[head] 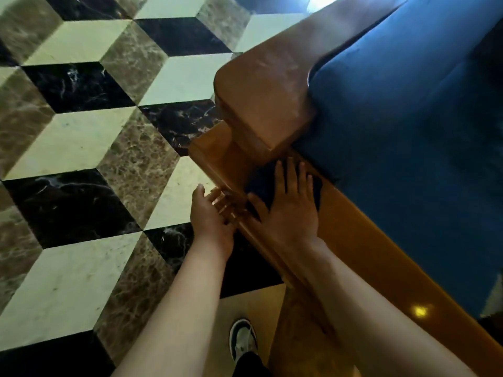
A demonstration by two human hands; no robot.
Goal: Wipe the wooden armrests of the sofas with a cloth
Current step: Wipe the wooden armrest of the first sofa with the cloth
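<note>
**Flat palm on the cloth, low on the sofa frame**

The right hand (290, 206) lies palm-down with its fingers (291, 172) spread apart, pressing a dark blue cloth (265, 183) flat against the lower wooden rail (359, 251) of the sofa. The cloth sits just below the front end of the wooden armrest (265, 96), close beside the blue seat cushion (408, 126), and shows on both sides of the fingers. The armrest itself (a broad, rounded block of brown wood with pale streaks on top) rises above the hand and is not touched by it.

The left hand (211, 213) is at the outer edge of the same rail, palm turned toward the wood, fingers loosely curled and slightly apart, gripping nothing; whether the fingertips touch the edge cannot be told because of blur.

Beneath lies a marble floor (81, 131) in a cube pattern of cream, brown and black tiles. A black-and-white shoe (243, 340) stands on it near the sofa's base.
</note>
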